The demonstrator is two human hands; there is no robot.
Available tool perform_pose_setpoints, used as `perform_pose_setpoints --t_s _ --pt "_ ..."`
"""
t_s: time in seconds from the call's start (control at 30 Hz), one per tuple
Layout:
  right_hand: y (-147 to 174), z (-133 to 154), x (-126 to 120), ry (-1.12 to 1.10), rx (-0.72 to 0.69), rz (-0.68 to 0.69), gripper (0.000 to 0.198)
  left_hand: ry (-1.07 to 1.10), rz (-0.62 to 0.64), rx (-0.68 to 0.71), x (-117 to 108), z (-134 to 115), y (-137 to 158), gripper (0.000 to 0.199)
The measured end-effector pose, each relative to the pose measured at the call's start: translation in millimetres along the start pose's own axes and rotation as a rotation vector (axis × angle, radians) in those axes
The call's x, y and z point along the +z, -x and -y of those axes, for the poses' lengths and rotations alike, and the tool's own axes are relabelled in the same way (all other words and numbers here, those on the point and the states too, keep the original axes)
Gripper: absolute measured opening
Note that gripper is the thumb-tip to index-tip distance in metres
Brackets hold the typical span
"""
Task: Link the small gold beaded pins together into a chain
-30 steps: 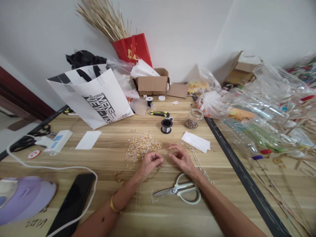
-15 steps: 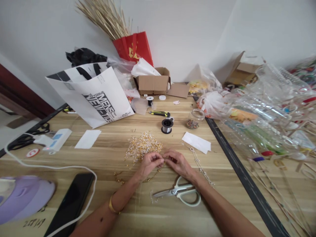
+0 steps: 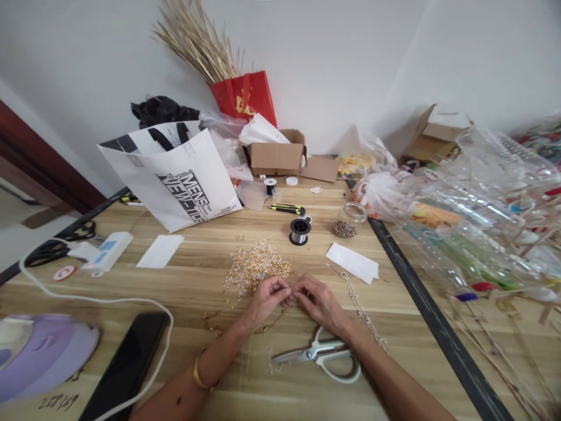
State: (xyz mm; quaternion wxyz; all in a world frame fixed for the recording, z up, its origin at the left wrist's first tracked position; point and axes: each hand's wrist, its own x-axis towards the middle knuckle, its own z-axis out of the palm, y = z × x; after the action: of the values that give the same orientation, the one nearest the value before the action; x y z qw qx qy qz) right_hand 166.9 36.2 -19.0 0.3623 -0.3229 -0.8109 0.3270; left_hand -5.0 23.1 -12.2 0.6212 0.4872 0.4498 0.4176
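My left hand (image 3: 270,297) and my right hand (image 3: 316,298) meet fingertip to fingertip over the middle of the table. Both are closed in a pinch. From the left fingers a gold beaded strand (image 3: 277,318) trails down to the table and passes by my left forearm. Whatever my right fingertips pinch is too small to make out. Just beyond my left hand lies a heap of gold and clear beads (image 3: 256,266). Scissors (image 3: 322,354) with pale handles lie partly open below my right hand. A silvery beaded chain (image 3: 357,304) lies to its right.
Behind my hands stand a wire spool (image 3: 300,232), a utility knife (image 3: 287,209) and a glass jar (image 3: 349,221) of beads. Clear plastic bottles (image 3: 456,245) crowd the right side. A phone (image 3: 127,362), a white cable (image 3: 109,299) and a power strip (image 3: 107,252) lie at left.
The whole scene sits slightly lower and mostly further right as the head view shifts. Both hands stay pinched together in nearly the same place over the table.
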Motion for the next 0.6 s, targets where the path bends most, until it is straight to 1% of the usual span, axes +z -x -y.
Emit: perform_pose_setpoints --t_s 0.37,0.6 --pt "3.2 -1.5 3.2 0.11 -0.067 0.034 0.015 0.03 -0.04 -0.019 -1.9 1.4 -1.3 0.022" --pt "4.2 -0.5 3.0 0.12 -0.078 0.055 0.013 0.04 -0.047 -0.018 -2.3 0.5 -0.4 0.017"
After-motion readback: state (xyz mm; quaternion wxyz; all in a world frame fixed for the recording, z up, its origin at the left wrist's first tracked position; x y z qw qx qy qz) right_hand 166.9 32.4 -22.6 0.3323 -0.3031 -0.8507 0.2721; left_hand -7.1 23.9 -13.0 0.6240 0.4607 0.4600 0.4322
